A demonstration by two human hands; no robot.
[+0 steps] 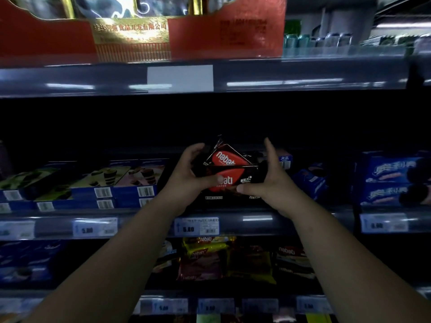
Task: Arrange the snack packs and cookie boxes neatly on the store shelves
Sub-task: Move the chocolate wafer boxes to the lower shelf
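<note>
On the middle shelf [256, 226], flat cookie boxes [77, 183] with blue edges are stacked at the left, just beside the centre gap. There a dark wafer pack [229, 180] is gripped at its left end by the left hand [191, 176], thumb on the front, fingers curled behind. A second wafer pack [225, 157] is seen tilted just behind and above it, touching it. The right end is clamped by the right hand [268, 180], thumb below, fingers raised. Blue cookie packs [391, 180] are piled at the right. Snack bags [224, 259] are heaped on the shelf below, and a red gift box [224, 31] is set above.
</note>
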